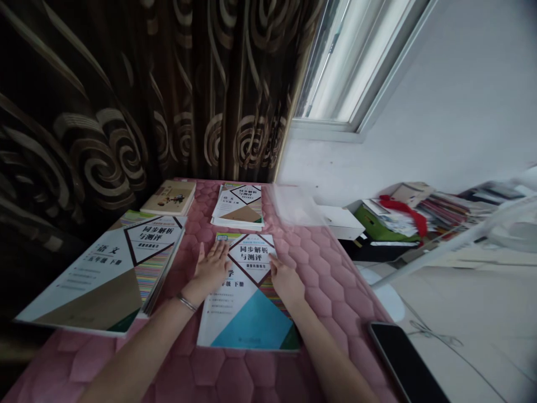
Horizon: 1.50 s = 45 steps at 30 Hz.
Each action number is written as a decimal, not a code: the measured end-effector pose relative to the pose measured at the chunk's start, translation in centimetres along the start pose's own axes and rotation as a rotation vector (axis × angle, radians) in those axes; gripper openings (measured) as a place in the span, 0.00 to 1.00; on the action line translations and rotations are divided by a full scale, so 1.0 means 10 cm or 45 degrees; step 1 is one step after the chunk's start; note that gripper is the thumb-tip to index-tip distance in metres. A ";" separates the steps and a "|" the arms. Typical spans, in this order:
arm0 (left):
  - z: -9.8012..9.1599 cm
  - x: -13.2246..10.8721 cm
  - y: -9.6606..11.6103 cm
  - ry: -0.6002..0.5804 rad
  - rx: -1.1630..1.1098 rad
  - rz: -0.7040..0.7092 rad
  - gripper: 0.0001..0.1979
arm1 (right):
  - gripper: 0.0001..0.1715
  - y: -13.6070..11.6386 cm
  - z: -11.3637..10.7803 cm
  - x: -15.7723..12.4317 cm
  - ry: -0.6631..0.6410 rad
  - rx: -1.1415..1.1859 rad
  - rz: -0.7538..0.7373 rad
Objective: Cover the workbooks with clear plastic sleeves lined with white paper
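Four books lie on a pink quilted cover [323, 280], and the nearest, a Chinese workbook [251, 324] with a blue triangle on its front, sits under both hands. The left hand [208, 268] is open and flat, its fingers spread and its palm down on the book's upper left part. The right hand [286, 281] is also open, fingers together, resting at the book's right edge. Neither hand grips anything.

The soft quilting may let the workbook skid or rock under pressure. Pushed away from the person, it could ride into the far workbook [237, 207]. Pushed left, it could catch the large workbook [104, 274], which lies close by at the cover's edge and might slip toward the curtain [71, 112]. A black smartphone [403, 364] sits at the cover's right edge near the right forearm [323, 352], so a careless sweep of that arm could knock it to the floor. A clear plastic sheet [293, 204] at the far corner is too blurred to judge.
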<state>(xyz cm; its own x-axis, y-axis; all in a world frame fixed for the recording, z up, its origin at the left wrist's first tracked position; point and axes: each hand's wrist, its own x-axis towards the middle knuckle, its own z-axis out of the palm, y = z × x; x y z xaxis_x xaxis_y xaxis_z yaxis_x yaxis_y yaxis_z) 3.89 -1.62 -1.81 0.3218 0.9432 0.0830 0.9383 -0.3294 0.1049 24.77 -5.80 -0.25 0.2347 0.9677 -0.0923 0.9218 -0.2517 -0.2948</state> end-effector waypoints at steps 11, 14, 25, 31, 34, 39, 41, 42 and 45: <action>0.26 -0.22 0.90 0.111 -0.181 0.245 0.30 | 0.27 0.07 -0.02 -0.04 -0.003 0.072 -0.069; 0.25 -0.25 0.77 0.122 -0.147 0.272 0.30 | 0.29 0.08 0.01 -0.07 0.011 -0.051 -0.058; 0.16 -0.86 -0.03 0.147 0.002 0.091 0.29 | 0.30 0.06 0.12 -0.10 0.085 -0.202 -0.087; 0.23 -0.49 0.88 -0.024 -0.191 0.210 0.32 | 0.29 0.07 0.10 -0.11 0.079 -0.161 -0.078; 0.24 0.00 1.15 -0.111 -0.303 0.108 0.30 | 0.29 0.08 0.10 -0.10 0.059 -0.138 -0.110; 0.25 0.56 0.96 0.056 -0.261 -0.002 0.28 | 0.29 0.07 0.12 -0.10 0.090 -0.189 -0.101; 0.24 0.61 0.75 0.065 -0.239 -0.001 0.29 | 0.30 0.06 0.13 -0.10 0.106 -0.200 -0.097; 0.22 0.62 0.63 0.064 -0.225 -0.008 0.29 | 0.30 0.06 0.13 -0.10 0.112 -0.198 -0.091; 0.14 0.58 0.29 0.092 -0.160 -0.010 0.28 | 0.30 0.07 0.14 -0.09 0.103 -0.178 -0.083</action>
<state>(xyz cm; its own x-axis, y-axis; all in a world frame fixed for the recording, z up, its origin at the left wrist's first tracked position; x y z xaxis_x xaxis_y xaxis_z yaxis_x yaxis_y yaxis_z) 8.63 2.96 -2.43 0.3001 0.9416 0.1526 0.9161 -0.3290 0.2289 24.77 -6.88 -1.66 0.1920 0.9814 0.0010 0.9685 -0.1893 -0.1621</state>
